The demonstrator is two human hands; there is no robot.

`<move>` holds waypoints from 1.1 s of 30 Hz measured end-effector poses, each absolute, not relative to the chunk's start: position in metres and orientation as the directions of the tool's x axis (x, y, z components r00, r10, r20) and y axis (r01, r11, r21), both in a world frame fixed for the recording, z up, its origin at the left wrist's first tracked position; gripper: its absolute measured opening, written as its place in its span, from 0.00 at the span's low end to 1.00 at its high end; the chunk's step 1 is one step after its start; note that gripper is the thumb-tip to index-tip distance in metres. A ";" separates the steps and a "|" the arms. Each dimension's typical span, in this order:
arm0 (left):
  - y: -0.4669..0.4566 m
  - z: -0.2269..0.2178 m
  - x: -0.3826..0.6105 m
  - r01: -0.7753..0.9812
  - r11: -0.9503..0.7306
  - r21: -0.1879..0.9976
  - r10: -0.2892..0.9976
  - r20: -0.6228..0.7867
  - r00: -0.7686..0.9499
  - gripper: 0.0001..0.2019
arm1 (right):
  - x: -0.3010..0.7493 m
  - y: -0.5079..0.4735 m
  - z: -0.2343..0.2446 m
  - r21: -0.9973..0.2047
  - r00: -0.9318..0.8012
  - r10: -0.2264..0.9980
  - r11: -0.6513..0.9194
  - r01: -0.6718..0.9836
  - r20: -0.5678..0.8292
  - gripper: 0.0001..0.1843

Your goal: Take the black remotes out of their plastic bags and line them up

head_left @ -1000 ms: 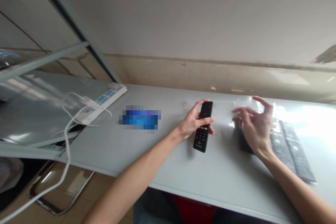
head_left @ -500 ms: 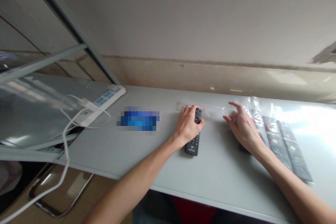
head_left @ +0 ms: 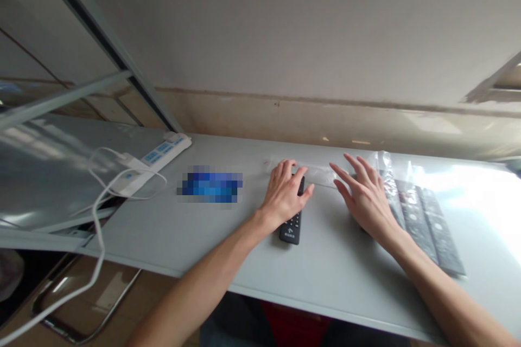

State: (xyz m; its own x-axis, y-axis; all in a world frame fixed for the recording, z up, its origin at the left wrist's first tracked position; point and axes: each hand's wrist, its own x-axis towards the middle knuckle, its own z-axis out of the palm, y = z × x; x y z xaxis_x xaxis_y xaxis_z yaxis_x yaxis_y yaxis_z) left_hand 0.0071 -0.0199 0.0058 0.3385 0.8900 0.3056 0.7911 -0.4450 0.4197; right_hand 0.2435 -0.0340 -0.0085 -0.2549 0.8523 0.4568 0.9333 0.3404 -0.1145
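Remote, gripped 1 s ago, is now lying flat on worktop w/ left hand resting open on it; right hand, fingers spread, is flattening beside clear bag.

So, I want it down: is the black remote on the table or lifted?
The remote lies flat on the table, buttons up; the left hand rests open over its far half.

Both bare forearms reach in over the near edge of the counter, palms down. The left hand lies flat, fingers forward, thumb out. The right hand spreads its fingers wide beside it.
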 end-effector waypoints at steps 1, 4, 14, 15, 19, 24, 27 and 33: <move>-0.020 0.005 0.007 0.759 -0.474 0.446 0.877 0.315 0.362 0.21 | 0.241 -0.036 -0.009 -0.117 -0.274 0.857 0.356 0.927 0.436 0.28; -0.021 0.000 0.006 0.682 -0.505 0.529 0.863 0.276 0.424 0.27 | 0.235 -0.041 -0.018 -0.126 -0.338 0.882 0.395 0.910 0.329 0.30; -0.018 -0.006 0.003 0.715 -0.437 0.546 0.877 0.082 0.474 0.33 | 0.239 -0.041 -0.031 -0.104 -0.441 0.875 0.466 0.878 0.201 0.31; -0.018 -0.006 0.002 0.716 -0.426 0.554 0.882 0.079 0.464 0.32 | 0.240 -0.041 -0.031 -0.093 -0.434 0.876 0.460 0.883 0.209 0.31; -0.018 -0.008 0.001 0.721 -0.402 0.564 0.896 0.082 0.436 0.30 | 0.240 -0.041 -0.032 -0.053 -0.410 0.884 0.431 0.901 0.223 0.30; -0.019 -0.010 0.004 0.730 -0.390 0.561 0.907 0.097 0.409 0.30 | 0.239 -0.040 -0.030 -0.033 -0.422 0.880 0.439 0.898 0.217 0.31; -0.020 -0.010 0.005 0.729 -0.387 0.564 0.910 0.107 0.400 0.29 | 0.239 -0.038 -0.027 -0.014 -0.423 0.884 0.434 0.901 0.201 0.31; -0.022 -0.008 0.007 0.738 -0.375 0.561 0.918 0.115 0.380 0.28 | 0.240 -0.037 -0.026 -0.018 -0.417 0.888 0.428 0.904 0.195 0.31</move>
